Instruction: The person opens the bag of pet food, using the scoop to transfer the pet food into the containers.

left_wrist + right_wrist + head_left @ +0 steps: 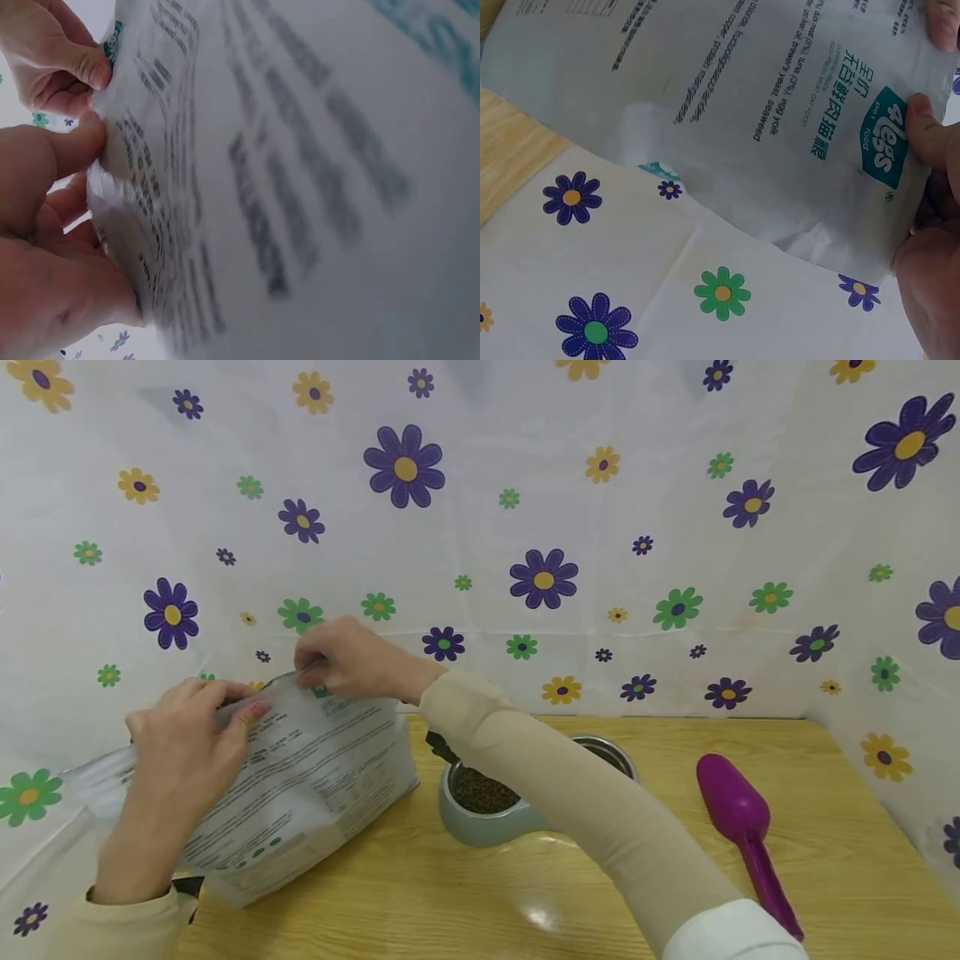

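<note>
A silvery-white pet food bag point(300, 785) with printed text stands tilted at the left of the table. My left hand point(191, 735) pinches its top edge between thumb and fingers. Farther along that same edge, toward the far corner, my right hand point(348, 660) pinches the bag too. In the right wrist view the right thumb point(928, 131) lies beside a teal logo on the bag point(727, 112). Both hands show close together at the rim in the left wrist view, the left thumb point(75, 146) against the printed side. The bag's inside is hidden.
Behind my right forearm stands a pale green double bowl point(480, 831), brown kibble point(483, 791) in its left side; the arm covers part of it. A purple scoop point(735, 802) lies at the right of the wooden table point(630, 927). Flowered cloth point(465, 527) hangs behind.
</note>
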`<action>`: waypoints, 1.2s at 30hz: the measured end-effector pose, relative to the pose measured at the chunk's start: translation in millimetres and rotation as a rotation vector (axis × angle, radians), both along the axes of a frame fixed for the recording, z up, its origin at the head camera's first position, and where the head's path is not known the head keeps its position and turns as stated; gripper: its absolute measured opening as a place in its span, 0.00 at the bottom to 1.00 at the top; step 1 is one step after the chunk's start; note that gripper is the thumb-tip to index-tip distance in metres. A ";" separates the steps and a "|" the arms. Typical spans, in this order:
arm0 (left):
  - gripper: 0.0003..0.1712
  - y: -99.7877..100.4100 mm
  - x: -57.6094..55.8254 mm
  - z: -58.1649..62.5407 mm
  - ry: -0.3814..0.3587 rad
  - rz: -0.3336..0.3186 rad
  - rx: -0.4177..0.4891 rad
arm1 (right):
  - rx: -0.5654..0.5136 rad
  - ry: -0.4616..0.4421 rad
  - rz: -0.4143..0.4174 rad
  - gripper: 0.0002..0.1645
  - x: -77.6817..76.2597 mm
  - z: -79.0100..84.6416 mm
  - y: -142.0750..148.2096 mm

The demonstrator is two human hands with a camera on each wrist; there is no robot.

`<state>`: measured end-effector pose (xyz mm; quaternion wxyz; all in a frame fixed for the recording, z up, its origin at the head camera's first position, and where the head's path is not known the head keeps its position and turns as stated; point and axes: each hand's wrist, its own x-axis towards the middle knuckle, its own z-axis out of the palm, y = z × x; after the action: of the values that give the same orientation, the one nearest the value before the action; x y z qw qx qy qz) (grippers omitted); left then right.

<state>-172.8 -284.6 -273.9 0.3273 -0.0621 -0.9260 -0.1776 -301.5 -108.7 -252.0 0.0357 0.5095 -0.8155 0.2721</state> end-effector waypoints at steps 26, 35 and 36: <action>0.41 -39.8 10.6 1.7 0.136 -0.032 -0.434 | 0.069 0.074 0.056 0.15 10.3 -0.1 -9.9; 0.39 -41.2 0.7 -2.0 0.212 -0.182 -0.481 | 0.026 0.090 0.045 0.08 17.5 -4.2 -16.1; 0.39 -41.6 0.2 -2.4 0.211 -0.193 -0.473 | 0.025 0.090 0.049 0.08 17.3 -4.4 -15.8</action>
<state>-172.6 -326.2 -276.3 0.3800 -0.2427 -0.8924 0.0207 -284.2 -124.5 -256.4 0.0592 0.5417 -0.8036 0.2393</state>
